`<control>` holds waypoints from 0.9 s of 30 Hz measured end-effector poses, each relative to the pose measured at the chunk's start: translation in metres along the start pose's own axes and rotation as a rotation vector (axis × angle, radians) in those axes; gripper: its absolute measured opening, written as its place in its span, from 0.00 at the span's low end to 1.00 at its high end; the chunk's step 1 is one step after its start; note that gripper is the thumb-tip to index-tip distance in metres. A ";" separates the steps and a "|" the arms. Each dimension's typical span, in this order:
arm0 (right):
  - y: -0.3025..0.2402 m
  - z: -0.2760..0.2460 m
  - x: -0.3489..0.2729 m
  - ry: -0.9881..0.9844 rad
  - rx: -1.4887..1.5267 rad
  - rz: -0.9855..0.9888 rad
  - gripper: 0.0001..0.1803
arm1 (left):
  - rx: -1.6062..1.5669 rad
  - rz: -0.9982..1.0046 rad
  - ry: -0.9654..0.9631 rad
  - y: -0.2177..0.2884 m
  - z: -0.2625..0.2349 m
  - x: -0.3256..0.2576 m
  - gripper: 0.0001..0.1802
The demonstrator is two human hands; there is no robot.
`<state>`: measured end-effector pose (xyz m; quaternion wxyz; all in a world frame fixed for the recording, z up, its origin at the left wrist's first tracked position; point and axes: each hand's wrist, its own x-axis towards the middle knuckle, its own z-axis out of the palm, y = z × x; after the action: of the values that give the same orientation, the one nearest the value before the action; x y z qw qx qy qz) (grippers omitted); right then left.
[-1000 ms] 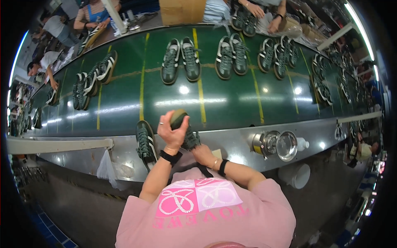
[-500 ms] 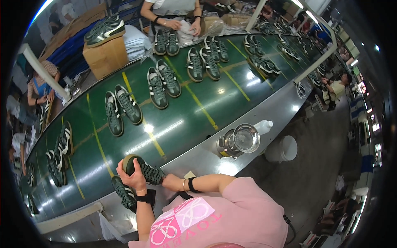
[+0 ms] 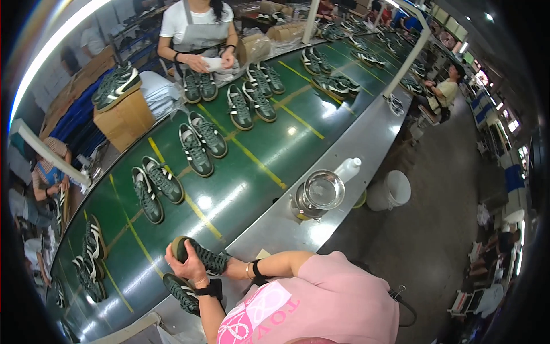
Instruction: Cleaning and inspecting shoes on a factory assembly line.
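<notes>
The dark green shoe (image 3: 199, 255) is gripped by the left hand (image 3: 184, 265) at its toe; the right hand (image 3: 232, 265) clasps its heel, just beside the green conveyor belt (image 3: 252, 172).

A long green conveyor belt (image 3: 269, 143) crosses a factory hall with grey floor (image 3: 435, 229)

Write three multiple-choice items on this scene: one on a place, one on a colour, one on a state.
1. Where is the second shoe of the held pair?
A. on the belt edge below the hands
B. on the cardboard box
C. in the white bucket

2. What colour is the belt?
A. red
B. green
C. white

3. How is the shoe at the hands?
A. lying flat on the belt
B. held up in both hands
C. boxed

Key: 1 A, it lies by the left hand; 2 B, green with yellow lines; 3 B, the left hand and right hand grip it.
</notes>
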<state>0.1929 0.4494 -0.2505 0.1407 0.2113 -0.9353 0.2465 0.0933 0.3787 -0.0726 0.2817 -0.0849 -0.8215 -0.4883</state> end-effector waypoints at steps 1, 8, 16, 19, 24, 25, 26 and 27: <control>0.001 0.001 0.000 0.105 0.042 -0.026 0.14 | -0.006 -0.003 0.005 -0.002 0.000 0.000 0.22; -0.002 -0.074 -0.012 -0.290 0.282 0.151 0.26 | -0.019 -0.160 0.052 -0.049 -0.016 0.017 0.23; 0.035 -0.099 -0.051 0.006 0.404 0.428 0.24 | -0.241 -0.557 -0.072 -0.125 -0.033 0.041 0.20; 0.042 -0.104 -0.042 0.166 0.396 0.466 0.22 | -0.092 -0.471 -0.484 -0.181 -0.026 0.001 0.21; 0.050 -0.104 -0.032 0.222 0.413 0.532 0.21 | 0.291 -0.298 -0.959 -0.180 -0.021 -0.030 0.22; 0.049 -0.104 -0.032 0.233 0.423 0.536 0.21 | 0.305 -0.247 -0.926 -0.192 -0.025 -0.028 0.22; 0.048 -0.102 -0.032 0.224 0.428 0.530 0.21 | 0.319 -0.197 -0.893 -0.205 -0.031 -0.025 0.22; 0.052 -0.100 -0.035 0.229 0.436 0.540 0.19 | 0.446 -0.173 -0.864 -0.211 -0.034 -0.017 0.22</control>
<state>0.2149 0.5535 -0.2006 0.1260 -0.0472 -0.8609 0.4906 0.0329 0.2444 -0.2291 -0.1149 -0.1485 -0.9519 -0.2423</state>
